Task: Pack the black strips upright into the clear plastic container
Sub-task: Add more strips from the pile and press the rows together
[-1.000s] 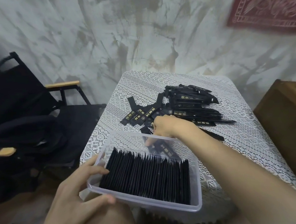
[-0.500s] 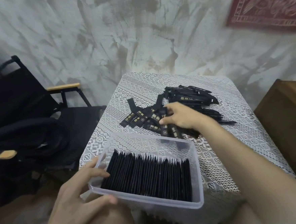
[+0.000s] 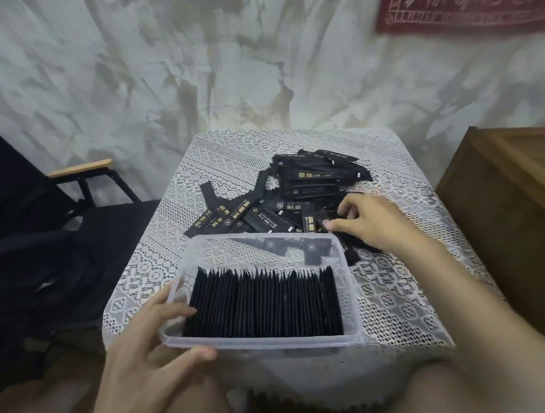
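rightward since half a second ago, my right hand (image 3: 374,223) has slid across the loose black strips (image 3: 308,184) on the table (image 3: 228,151), fingers curled on them; i can't tell if it pinches one. my left hand (image 3: 145,344) grips the clear plastic container (image 3: 274,343) at its corner, with the packed strips (image 3: 265,303) upright against its fingers.

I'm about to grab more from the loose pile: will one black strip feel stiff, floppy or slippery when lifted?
Probably fairly stiff: the packed strips stand on edge in the container without sagging. Likely light and thin, since many fit one row. Perhaps slippery: the pile lies fanned, strips overlapping loosely.
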